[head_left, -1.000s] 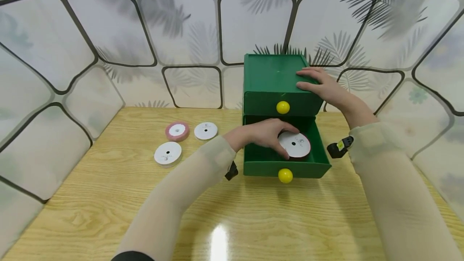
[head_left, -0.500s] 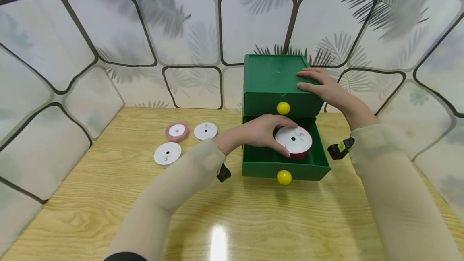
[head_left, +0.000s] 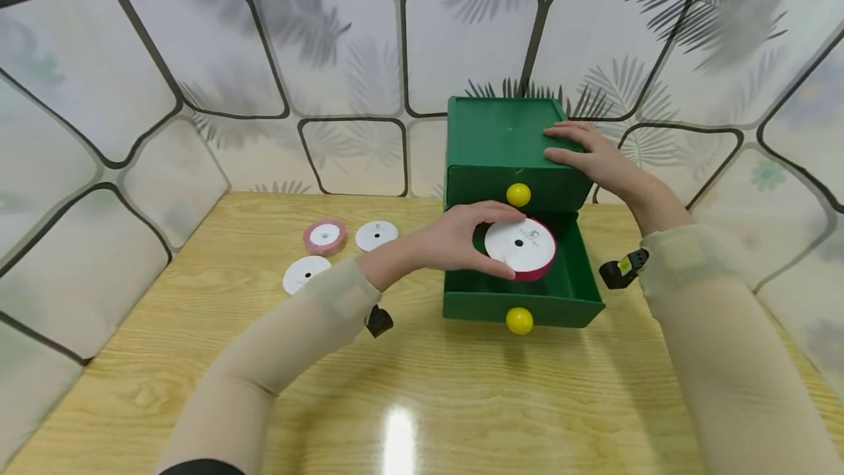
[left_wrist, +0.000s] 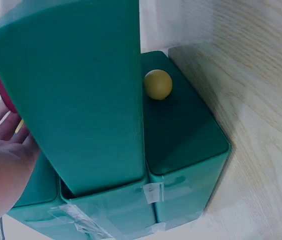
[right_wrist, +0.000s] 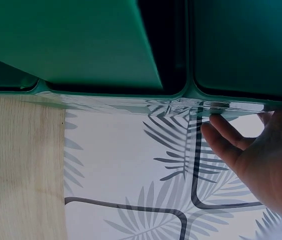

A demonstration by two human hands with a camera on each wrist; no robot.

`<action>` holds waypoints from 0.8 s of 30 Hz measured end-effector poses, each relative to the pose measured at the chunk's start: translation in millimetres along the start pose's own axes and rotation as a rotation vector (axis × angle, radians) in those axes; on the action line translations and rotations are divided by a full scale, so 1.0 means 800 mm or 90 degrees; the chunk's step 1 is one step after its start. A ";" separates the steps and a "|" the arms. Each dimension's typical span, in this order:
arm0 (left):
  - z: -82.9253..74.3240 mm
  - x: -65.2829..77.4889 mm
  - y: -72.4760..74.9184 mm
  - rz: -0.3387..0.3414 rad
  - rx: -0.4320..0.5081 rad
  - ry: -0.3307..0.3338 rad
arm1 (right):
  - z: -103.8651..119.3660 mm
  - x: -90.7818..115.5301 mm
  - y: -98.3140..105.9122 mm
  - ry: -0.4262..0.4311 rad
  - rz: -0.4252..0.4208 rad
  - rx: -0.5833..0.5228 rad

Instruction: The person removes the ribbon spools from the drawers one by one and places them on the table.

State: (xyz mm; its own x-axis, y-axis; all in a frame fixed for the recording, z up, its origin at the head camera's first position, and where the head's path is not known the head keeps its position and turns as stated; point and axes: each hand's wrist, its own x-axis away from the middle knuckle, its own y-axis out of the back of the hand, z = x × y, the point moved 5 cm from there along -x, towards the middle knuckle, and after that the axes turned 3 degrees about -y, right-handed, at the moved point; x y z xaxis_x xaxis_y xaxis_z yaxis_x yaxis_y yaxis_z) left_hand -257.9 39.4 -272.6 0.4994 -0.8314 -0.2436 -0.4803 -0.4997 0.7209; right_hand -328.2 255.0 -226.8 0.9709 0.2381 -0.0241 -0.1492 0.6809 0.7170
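While the left hand (head_left: pixel 455 239) curls its thumb and fingers about the near and far edges of a round spool with a white printed face and a deep red side (head_left: pixel 527 255), the right hand (head_left: pixel 596 158) lies with fingers extended and slightly parted over the top right edge of a glossy green box-shaped cabinet (head_left: pixel 501 134), gripping nothing. The spool is over the left part of a pulled-out green drawer (head_left: pixel 481 306), tilted a little so that its red side shows toward the person; in the left wrist view that red shows past the drawer's rim. Whether it touches the drawer inside I cannot tell.

Above the pulled-out drawer sits a closed one with a round yellow knob (head_left: pixel 518 195); a matching yellow ball knob (head_left: pixel 519 321) is on the open drawer's front. From the left wrist, another closed green drawer with its own yellow knob (left_wrist: pixel 158 84) appears nearest the table, and clear tape (left_wrist: pixel 154 192) runs over the joints.

Well to the left of the cabinet, three more spools lie flat near one another on the pale wood-grain table (head_left: pixel 461 394) — a pink-edged spool with a white centre (head_left: pixel 324 235), a plain white spool (head_left: pixel 376 229) to its right, and a second white spool (head_left: pixel 306 270) nearer the person, partly behind the left beige sleeve (head_left: pixel 310 328).
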 end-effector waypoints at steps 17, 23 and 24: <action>-0.001 0.077 0.038 -0.159 0.072 0.021 | 0.002 -0.001 -0.001 0.007 0.006 -0.006; 0.002 0.109 0.050 -0.183 0.083 0.040 | 0.001 -0.001 0.000 0.009 0.009 0.006; 0.003 0.115 0.051 -0.187 0.088 0.046 | 0.001 -0.001 0.000 0.008 0.010 0.006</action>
State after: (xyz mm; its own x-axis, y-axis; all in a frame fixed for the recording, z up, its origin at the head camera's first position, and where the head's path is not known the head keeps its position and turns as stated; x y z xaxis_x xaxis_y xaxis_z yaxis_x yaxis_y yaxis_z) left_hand -233.3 -57.9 -266.6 0.6782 -0.6301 -0.3782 -0.3990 -0.7479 0.5305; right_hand -328.7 254.6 -226.5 0.9662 0.2569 -0.0211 -0.1624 0.6703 0.7241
